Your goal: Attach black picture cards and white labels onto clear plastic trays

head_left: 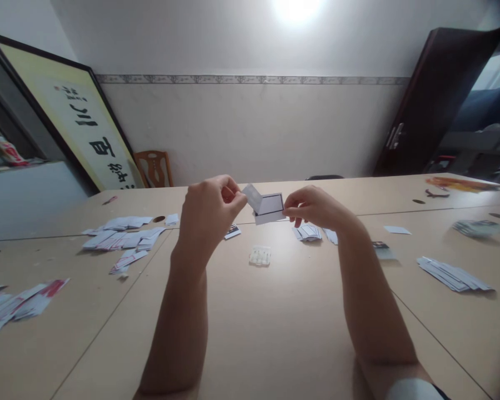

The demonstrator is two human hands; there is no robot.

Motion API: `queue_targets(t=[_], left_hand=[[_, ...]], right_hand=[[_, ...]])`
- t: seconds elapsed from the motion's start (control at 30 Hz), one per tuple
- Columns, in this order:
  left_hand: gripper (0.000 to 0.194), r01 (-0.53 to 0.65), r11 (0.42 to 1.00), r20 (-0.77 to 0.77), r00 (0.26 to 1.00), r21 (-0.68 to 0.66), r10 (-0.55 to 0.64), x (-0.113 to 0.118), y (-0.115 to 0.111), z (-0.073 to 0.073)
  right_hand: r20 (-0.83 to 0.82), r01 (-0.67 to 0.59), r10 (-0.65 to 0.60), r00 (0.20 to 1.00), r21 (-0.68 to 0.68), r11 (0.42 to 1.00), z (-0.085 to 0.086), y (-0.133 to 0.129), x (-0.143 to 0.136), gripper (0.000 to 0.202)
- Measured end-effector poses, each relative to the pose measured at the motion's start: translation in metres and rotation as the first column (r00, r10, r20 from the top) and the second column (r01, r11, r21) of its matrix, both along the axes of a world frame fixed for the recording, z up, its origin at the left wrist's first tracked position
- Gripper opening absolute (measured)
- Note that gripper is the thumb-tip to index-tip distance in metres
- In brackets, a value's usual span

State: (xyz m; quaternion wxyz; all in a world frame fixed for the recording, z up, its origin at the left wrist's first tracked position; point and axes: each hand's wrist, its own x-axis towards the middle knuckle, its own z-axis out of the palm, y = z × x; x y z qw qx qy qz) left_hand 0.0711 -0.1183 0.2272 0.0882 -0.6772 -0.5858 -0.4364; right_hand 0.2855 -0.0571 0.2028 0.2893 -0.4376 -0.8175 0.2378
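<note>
My left hand (pixel 212 214) pinches a small translucent film (pixel 253 197) by its left edge. The film's right side overlaps a white card with a black border (pixel 270 208), whose right edge is pinched by my right hand (pixel 314 208). Both hands are raised over the table, close to each other. Below them on the tabletop lies a small clear plastic case (pixel 260 256). A dark-and-white card (pixel 233 231) lies just right of my left hand, and a pile of white cards (pixel 307 232) lies below my right hand.
Stacks of white and red papers (pixel 123 239) lie at the left, with more papers (pixel 23 304) nearer. At the right are a fanned white stack (pixel 454 274), a blurred transparent stack (pixel 477 228) and a single white card (pixel 397 230). A wooden chair (pixel 154 168) stands behind the table (pixel 270 333).
</note>
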Motion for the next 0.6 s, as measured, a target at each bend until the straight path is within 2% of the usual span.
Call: queue_targets(t=[0.13,0.23,0.33,0.4,0.43,0.5,0.53,0.6], left_hand=[[0.009,-0.025,0.993,0.068,0.998,0.112,0.017,-0.005,0.000,0.001],[0.012,-0.041,0.983,0.119,0.993,0.177,0.020,-0.009,0.001,0.000],[0.015,-0.042,0.985,0.117,0.993,0.169,0.022,-0.012,0.002,0.000],[0.015,-0.026,0.991,0.097,0.995,0.131,0.013,-0.014,0.004,0.000],[0.016,-0.018,0.994,0.089,0.996,0.110,0.009,-0.015,0.004,0.000],[0.016,-0.006,0.998,0.077,0.997,0.067,0.001,-0.017,0.006,0.000],[0.017,0.000,0.999,0.073,0.997,0.048,-0.004,-0.017,0.006,0.001],[0.016,0.012,1.000,0.070,0.997,0.025,-0.014,-0.018,0.007,0.001]], right_hand=[[-0.041,-0.016,0.013,0.999,-0.088,0.996,0.001,0.007,0.009,0.013],[-0.124,-0.039,0.017,0.992,-0.178,0.983,-0.004,0.022,0.026,0.011],[-0.283,0.032,-0.118,0.952,-0.291,0.956,-0.024,0.051,0.048,0.010],[-0.398,0.164,-0.336,0.854,-0.407,0.899,-0.049,0.074,0.057,0.008],[-0.474,0.221,-0.450,0.757,-0.462,0.859,-0.064,0.084,0.058,0.005],[-0.568,0.215,-0.640,0.517,-0.638,0.740,-0.097,0.098,0.057,0.006],[-0.557,0.228,-0.685,0.470,-0.672,0.704,-0.113,0.102,0.054,0.008],[-0.529,0.257,-0.735,0.425,-0.707,0.658,-0.141,0.104,0.048,0.013]])
